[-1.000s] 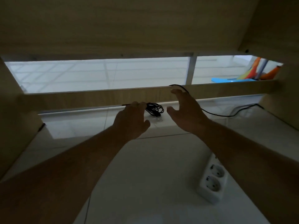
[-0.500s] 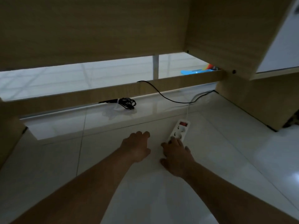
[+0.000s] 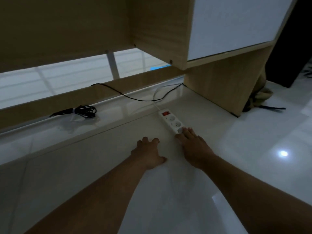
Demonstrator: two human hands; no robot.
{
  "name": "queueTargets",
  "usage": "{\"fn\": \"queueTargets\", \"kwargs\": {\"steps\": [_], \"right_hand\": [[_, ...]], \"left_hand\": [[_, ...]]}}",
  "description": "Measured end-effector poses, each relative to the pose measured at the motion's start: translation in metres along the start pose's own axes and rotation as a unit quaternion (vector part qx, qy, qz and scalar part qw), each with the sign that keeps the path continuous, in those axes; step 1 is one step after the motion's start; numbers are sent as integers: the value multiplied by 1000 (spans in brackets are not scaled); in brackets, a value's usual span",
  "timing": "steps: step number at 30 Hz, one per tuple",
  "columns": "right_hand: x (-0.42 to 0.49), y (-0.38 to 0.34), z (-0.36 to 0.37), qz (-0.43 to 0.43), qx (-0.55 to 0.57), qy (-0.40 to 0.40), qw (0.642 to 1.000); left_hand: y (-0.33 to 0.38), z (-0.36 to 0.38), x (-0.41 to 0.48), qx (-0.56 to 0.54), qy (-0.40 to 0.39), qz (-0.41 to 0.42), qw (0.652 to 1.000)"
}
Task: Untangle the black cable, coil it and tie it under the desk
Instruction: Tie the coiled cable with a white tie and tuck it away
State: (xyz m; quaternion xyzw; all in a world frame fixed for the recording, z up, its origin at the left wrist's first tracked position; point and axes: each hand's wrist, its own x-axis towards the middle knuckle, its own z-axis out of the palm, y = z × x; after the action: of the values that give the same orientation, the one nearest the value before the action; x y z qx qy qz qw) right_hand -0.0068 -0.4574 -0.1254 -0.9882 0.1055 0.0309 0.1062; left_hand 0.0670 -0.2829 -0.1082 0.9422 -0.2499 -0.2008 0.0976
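Through the head camera we saw our left hand resting on the floor tiles just left of the power strip, fingers bent and holding nothing. Our right hand lay flat, with straight fingers touching the strip's near end. The black cable, bundled in a white tie, sat well left of the strip at the desk rail, and its loose length ran on behind the strip. The mark beside the red switch was too small to read.
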Motion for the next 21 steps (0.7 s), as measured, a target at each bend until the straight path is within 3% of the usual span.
{"fn": "queueTargets", "kwargs": {"steps": [10, 21], "right_hand": [[37, 112, -31, 52, -16, 40, 998], [75, 153, -45, 113, -70, 21, 991]], "left_hand": [[53, 1, 50, 22, -47, -22, 998], [52, -3, 55, 37, -38, -38, 998]]}}
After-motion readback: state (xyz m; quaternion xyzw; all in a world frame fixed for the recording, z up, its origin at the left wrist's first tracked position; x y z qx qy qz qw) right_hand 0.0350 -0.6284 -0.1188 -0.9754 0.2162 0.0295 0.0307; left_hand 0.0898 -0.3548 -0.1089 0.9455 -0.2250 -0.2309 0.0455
